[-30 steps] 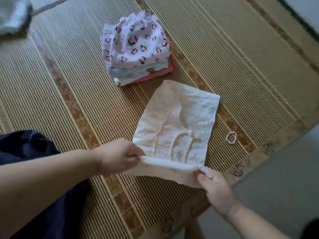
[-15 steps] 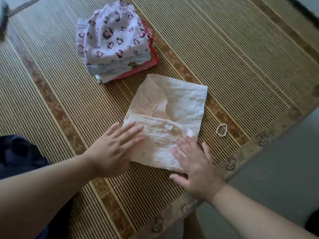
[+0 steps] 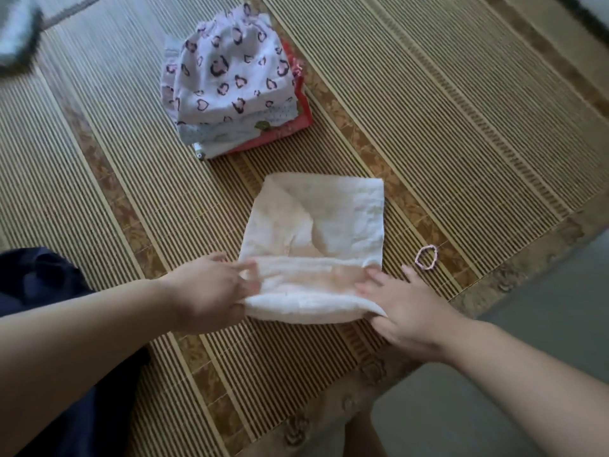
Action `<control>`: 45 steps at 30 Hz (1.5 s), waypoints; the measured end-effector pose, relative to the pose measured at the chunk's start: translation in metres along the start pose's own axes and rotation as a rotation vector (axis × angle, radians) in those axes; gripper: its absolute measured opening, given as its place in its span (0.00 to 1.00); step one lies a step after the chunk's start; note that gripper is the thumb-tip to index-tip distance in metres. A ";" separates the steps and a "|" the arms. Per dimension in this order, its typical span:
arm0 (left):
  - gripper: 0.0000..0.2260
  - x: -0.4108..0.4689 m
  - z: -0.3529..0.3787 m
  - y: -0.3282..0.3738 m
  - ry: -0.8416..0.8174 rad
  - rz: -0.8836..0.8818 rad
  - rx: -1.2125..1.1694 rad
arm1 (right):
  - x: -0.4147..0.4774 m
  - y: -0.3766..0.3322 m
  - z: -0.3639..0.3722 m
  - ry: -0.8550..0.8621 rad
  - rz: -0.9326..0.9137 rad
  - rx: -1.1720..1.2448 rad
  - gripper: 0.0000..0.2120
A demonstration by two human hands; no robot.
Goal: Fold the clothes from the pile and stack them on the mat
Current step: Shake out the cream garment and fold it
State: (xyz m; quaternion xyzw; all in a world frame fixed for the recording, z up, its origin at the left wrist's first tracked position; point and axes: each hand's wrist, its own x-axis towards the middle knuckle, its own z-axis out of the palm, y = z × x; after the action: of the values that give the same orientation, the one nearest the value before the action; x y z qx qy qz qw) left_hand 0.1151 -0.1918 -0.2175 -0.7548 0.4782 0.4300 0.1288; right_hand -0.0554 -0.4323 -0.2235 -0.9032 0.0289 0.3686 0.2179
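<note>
A pale cream garment [image 3: 329,222] lies partly folded on the striped bamboo mat [image 3: 428,110]. Its near edge is doubled over and lifted off the mat. My left hand [image 3: 211,291] grips the left end of that folded near edge. At the right end, my right hand [image 3: 398,305] holds the fold with the thumb underneath and the fingers on top. Behind the garment stands a stack of folded clothes [image 3: 230,84], with a lilac heart-print piece on top and a red one at the bottom.
A small pink hair tie [image 3: 426,257] lies on the mat just right of the garment. Dark navy cloth [image 3: 43,285] sits at the left by my arm. A pale bundle [image 3: 16,31] shows at the top left corner. Grey floor [image 3: 543,324] borders the mat's near right edge.
A second ago both hands held the garment's near edge. Half a second ago they pressed it flat, palms down. Now both hands grip the doubled near edge and lift it.
</note>
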 end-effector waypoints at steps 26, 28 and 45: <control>0.45 0.046 0.007 0.032 0.716 -0.326 -1.691 | 0.085 0.004 -0.042 0.562 0.372 0.566 0.13; 0.42 0.041 0.006 0.035 0.664 -0.214 -1.771 | 0.081 -0.001 -0.045 0.523 0.338 0.652 0.30; 0.33 -0.021 -0.133 -0.047 1.232 -0.022 -1.585 | 0.107 -0.052 -0.237 0.641 -0.252 0.656 0.29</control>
State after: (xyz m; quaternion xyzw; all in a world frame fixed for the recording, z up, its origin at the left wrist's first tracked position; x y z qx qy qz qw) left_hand 0.2206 -0.2355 -0.1317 -0.7182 0.0303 0.1574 -0.6771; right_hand 0.1880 -0.4720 -0.1267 -0.8515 0.0996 0.0133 0.5147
